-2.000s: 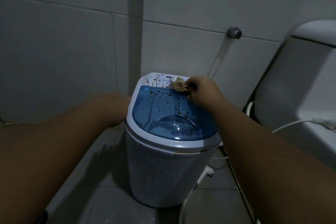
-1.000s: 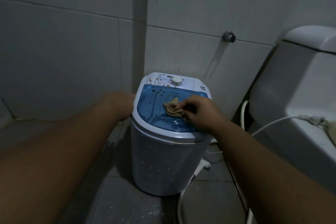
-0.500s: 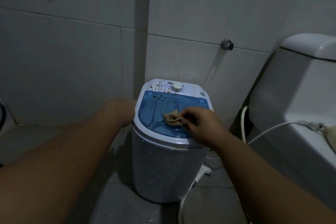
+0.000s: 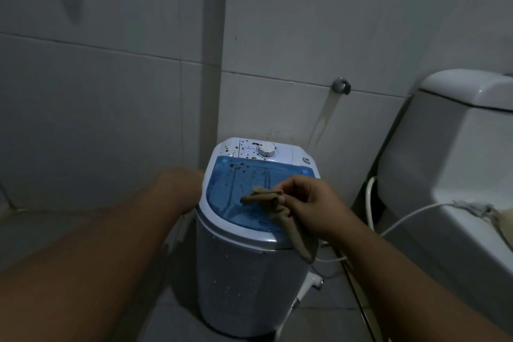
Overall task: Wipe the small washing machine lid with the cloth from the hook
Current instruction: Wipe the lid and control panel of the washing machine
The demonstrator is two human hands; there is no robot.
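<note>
From the head camera, we see the right hand [image 4: 313, 203] pinching a bunched brown cloth [image 4: 273, 207] in its grip above the blue lid [image 4: 236, 194] of the small washing machine [image 4: 244, 280], one end trailing over the lid's front rim. The left hand [image 4: 180, 189] rests against the machine's left side; we cannot tell its grip. Dark spots dot the lid's far end and the white control panel [image 4: 283, 151]. A toilet [image 4: 449, 153] stands to the right.
</note>
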